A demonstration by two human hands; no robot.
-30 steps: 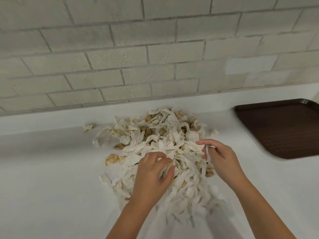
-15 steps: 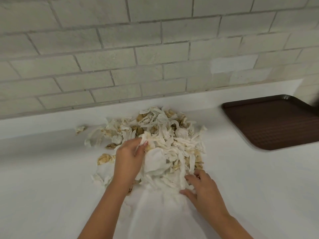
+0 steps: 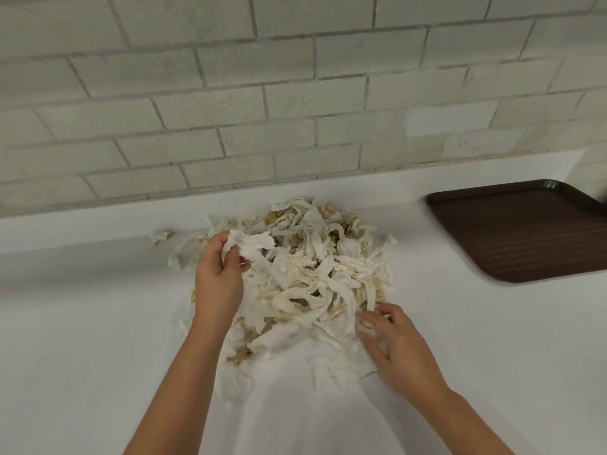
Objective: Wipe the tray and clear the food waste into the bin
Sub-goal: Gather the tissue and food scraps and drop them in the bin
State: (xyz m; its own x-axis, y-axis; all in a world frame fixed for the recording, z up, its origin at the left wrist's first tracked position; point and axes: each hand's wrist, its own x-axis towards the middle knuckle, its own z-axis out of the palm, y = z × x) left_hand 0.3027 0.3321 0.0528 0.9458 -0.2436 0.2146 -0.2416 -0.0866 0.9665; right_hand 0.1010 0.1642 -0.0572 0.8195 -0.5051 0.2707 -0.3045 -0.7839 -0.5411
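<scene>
A heap of white and tan food scraps (image 3: 315, 277) lies on the white counter (image 3: 82, 339) in front of the tiled wall. My left hand (image 3: 218, 280) is at the heap's left side and pinches a white piece (image 3: 249, 244) lifted above the pile. My right hand (image 3: 397, 349) rests at the heap's near right edge, fingers loosely bent and touching the scraps. The brown tray (image 3: 525, 234) lies flat at the far right, apart from both hands. No bin is in view.
One small stray scrap (image 3: 160, 237) sits to the left of the heap near the raised back ledge (image 3: 98, 221). The tiled wall (image 3: 295, 93) rises behind the counter.
My left hand has lifted a white piece up off the heap's left side. My right hand has stayed at the near right edge, having come down there from the heap's upper right.
</scene>
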